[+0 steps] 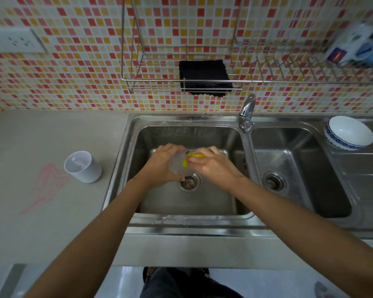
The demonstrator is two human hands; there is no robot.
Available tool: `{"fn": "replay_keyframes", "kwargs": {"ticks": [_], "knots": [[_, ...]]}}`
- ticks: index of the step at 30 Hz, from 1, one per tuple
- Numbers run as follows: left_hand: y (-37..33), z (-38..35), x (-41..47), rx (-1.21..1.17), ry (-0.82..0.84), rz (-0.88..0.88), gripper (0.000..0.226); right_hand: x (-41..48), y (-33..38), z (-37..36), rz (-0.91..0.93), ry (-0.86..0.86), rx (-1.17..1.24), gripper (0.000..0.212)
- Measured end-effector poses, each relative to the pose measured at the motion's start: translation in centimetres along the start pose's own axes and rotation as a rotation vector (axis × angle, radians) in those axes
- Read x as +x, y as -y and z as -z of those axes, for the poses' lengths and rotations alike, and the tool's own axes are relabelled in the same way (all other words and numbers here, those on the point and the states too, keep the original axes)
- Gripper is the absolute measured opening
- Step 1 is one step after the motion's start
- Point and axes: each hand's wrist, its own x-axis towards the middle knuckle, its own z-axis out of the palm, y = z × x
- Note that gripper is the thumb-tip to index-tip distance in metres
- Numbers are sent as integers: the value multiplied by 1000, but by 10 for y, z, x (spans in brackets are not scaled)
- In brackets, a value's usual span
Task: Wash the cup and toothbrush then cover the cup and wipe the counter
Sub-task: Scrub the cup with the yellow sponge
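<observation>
Over the left sink basin (159, 203), my left hand (159, 163) grips a clear cup (178, 166) held on its side. My right hand (211, 165) presses a yellow sponge (191, 158) into the cup's mouth. A white cup-shaped cover (83, 166) stands on the grey counter (41, 222) left of the sink, with something pale inside it. A red scribbled stain (45, 186) marks the counter beside it. A dark cloth (205, 77) hangs in the wire rack above. No toothbrush can be made out for certain.
The tap (248, 108) sits between the two basins, and no water is visible. A blue-patterned white bowl (349, 133) rests at the right basin's (299, 168) far edge. A wire rack (181, 80) is mounted on the tiled wall; a socket (13, 40) is at upper left.
</observation>
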Motion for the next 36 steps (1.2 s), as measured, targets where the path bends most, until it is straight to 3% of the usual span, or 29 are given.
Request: {"fn": "replay_keyframes", "kwargs": {"ticks": [3, 5, 7, 10, 14, 23, 27, 32, 36], "knots": [[1, 4, 1, -24, -12, -4, 84, -8, 13, -9, -168, -60, 322, 35], [0, 3, 0, -16, 7, -12, 82, -9, 27, -7, -371, 18, 636, 34], [-1, 1, -3, 7, 37, -22, 80, -10, 34, -9, -454, 110, 727, 27], [-2, -1, -5, 11, 55, -9, 82, -7, 28, -6, -324, 192, 617, 29], [-5, -1, 1, 4, 44, -7, 87, -4, 3, -1, -29, 100, 171, 36], [-10, 8, 3, -120, 101, 102, 87, -23, 15, -9, -145, -102, 351, 34], [-11, 7, 0, -225, 26, 113, 82, -13, 13, -5, -169, -148, 376, 31], [-10, -2, -4, -157, -95, 102, 90, -8, 17, 0, -176, -132, 407, 33], [-12, 4, -8, -8, -141, 123, 81, -5, 26, 2, -324, -86, 550, 32]]}}
